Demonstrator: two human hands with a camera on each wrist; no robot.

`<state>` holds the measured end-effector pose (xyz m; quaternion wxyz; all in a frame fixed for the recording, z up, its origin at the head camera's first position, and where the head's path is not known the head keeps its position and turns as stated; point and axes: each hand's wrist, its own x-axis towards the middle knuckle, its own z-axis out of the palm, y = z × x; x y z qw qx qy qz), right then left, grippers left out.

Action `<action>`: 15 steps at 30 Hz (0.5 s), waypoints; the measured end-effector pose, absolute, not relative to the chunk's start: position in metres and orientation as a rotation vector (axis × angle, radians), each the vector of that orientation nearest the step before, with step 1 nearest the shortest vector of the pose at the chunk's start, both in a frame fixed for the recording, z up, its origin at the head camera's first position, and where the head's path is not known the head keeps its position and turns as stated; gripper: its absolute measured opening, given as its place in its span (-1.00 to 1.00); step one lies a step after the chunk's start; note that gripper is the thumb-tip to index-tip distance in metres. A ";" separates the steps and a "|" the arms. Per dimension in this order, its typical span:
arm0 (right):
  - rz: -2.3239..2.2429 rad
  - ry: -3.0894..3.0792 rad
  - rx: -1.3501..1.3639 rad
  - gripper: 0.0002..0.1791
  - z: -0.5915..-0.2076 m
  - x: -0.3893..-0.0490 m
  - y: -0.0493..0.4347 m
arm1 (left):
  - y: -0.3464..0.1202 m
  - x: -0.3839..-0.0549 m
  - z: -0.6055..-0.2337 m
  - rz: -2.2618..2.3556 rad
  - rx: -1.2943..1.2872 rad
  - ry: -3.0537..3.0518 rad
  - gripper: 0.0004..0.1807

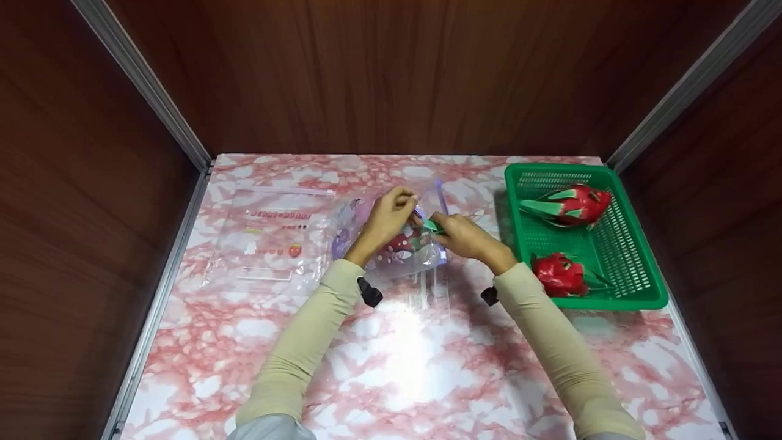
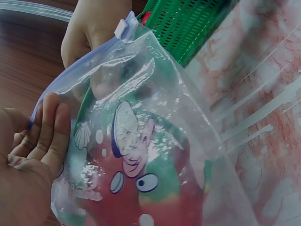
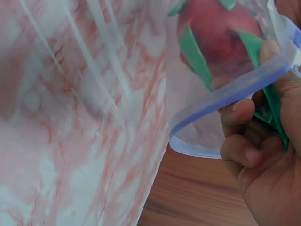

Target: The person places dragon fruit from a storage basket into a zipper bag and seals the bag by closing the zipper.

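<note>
Nearest, tabletop [image 1: 379,379] spreads between 2 sleeves [image 1: 305,342]. Past them, a red dragon fruit [image 3: 218,47] lies inside a clear zip bag [image 2: 197,108], its long axis roughly left to right, green leaves [image 3: 274,109] pointing right through the bag's mouth. The right hand [image 1: 467,237] grips those leaves; the left hand [image 1: 388,214] pinches the mouth's edge. Leftward lies another bag [image 1: 269,235]; rightward, a green basket [image 1: 611,302] holds 2 fruits [image 1: 583,205], just short of the tabletop's back edge.

Sleeves [image 1: 308,345]: pale beige, long, creased
Upper garment [image 1: 272,428]: light grey, at sleeves' upper ends
Wrist units [image 1: 370,293]: black, small, one per arm
</note>
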<state>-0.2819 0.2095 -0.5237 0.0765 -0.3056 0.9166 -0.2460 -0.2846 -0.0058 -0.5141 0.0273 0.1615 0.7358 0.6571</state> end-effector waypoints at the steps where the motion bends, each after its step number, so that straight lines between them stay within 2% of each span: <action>1: -0.742 2.747 -0.920 -0.77 -0.524 -0.282 0.208 | -0.006 -0.284 -0.514 2.035 0.501 2.270 -0.71; 10: -0.871 2.671 -0.928 -0.41 -0.529 -0.284 0.193 | -0.004 -0.283 -0.510 2.056 0.549 2.260 -0.71; 15: -0.941 2.629 -0.967 -0.51 -0.532 -0.284 0.187 | -0.003 -0.283 -0.510 2.070 0.588 2.250 -0.75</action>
